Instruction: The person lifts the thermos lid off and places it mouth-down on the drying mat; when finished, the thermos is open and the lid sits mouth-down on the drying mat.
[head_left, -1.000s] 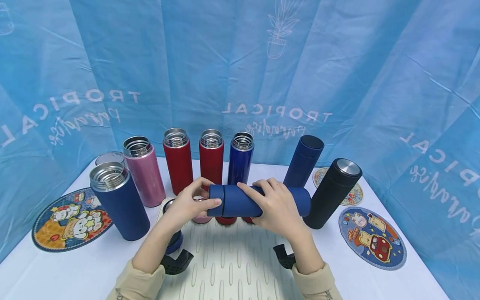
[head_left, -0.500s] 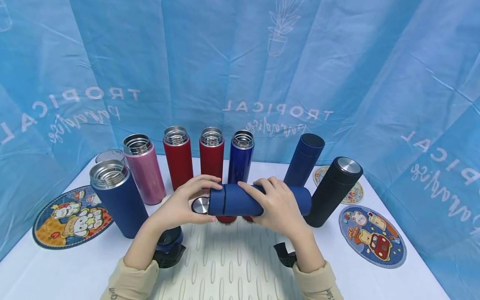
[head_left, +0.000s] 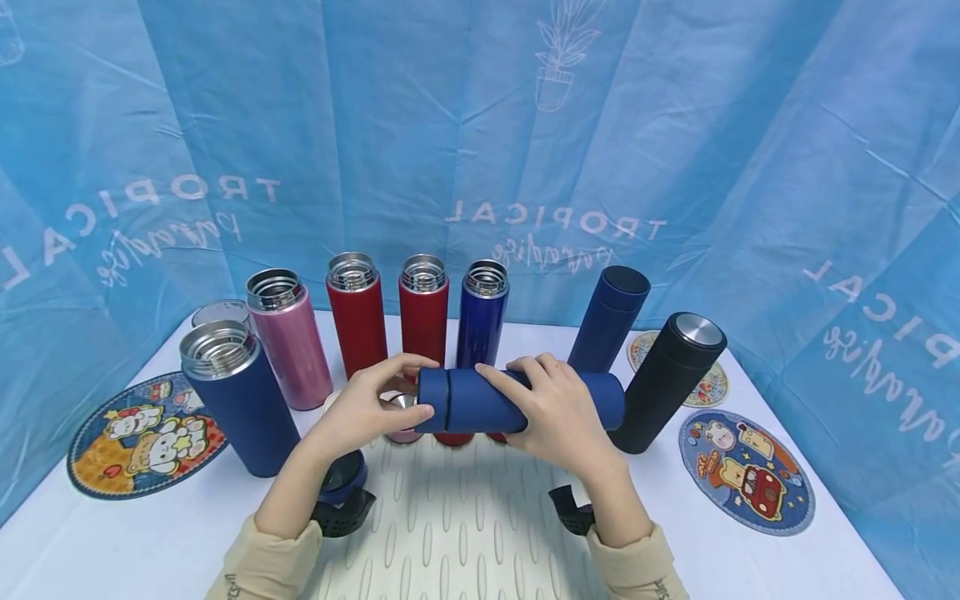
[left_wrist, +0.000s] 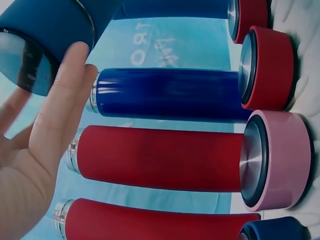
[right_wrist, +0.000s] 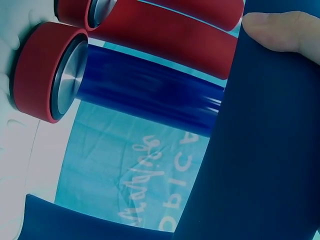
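Observation:
A navy blue thermos [head_left: 487, 402] lies sideways in the air above the white mat. My right hand [head_left: 558, 408] grips its body, the thumb [right_wrist: 262, 25] along the near side in the right wrist view. At the bottle's left end is its navy lid [head_left: 431, 401] with a shiny metal top. My left hand [head_left: 367, 412] holds this lid between thumb and fingers; in the left wrist view, fingers [left_wrist: 65, 95] lie against the lid [left_wrist: 55, 30]. A thin dark seam runs between lid and body.
Behind stand uncapped bottles: navy [head_left: 247, 408], pink [head_left: 292, 350], two red [head_left: 356, 321] [head_left: 424, 321] and glossy blue [head_left: 482, 317]. Capped navy [head_left: 607, 321] and black [head_left: 667, 387] bottles stand right. Pink [left_wrist: 287, 160] and red [left_wrist: 272, 67] lids lie on the mat [head_left: 435, 533].
My left hand's fingers spread back from the lid half a second ago, baring its metal top. Now they have closed round the lid again. The right hand and bottle stay nearly still.

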